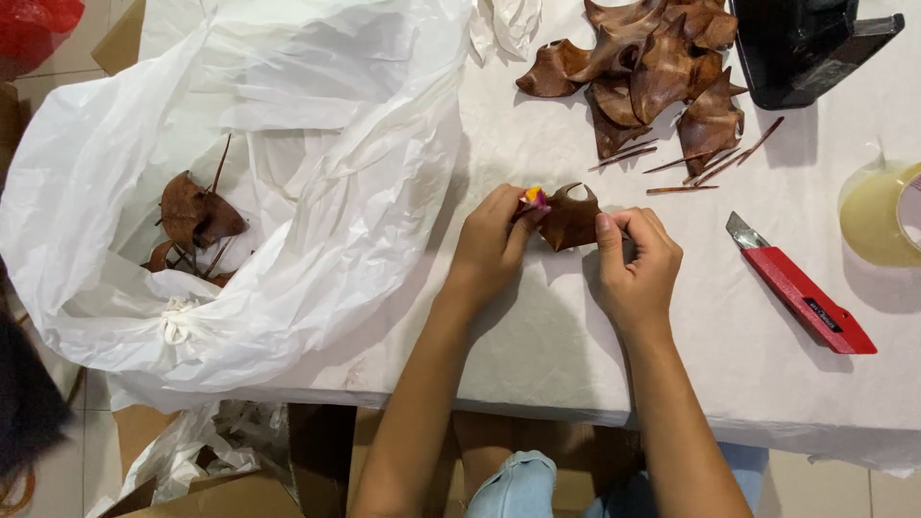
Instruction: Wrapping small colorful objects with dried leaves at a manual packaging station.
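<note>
A dried brown leaf [570, 219] is held just above the white table [537, 336] by both hands. My left hand [491, 242] pinches its left edge, where a small yellow and pink bit [533, 199] shows at the fingertips. My right hand [637, 264] grips the leaf's right edge with thumb and fingers closed. A pile of similar brown leaves [652, 67] lies at the back of the table, with several thin brown stems [705, 163] scattered beside it.
A large white plastic bag [317, 192] lies open on the left with more brown leaves [197, 216] inside. A red utility knife [801, 288] lies to the right. A roll of clear tape [878, 216] sits at the right edge. A black object [806, 43] stands at the back right.
</note>
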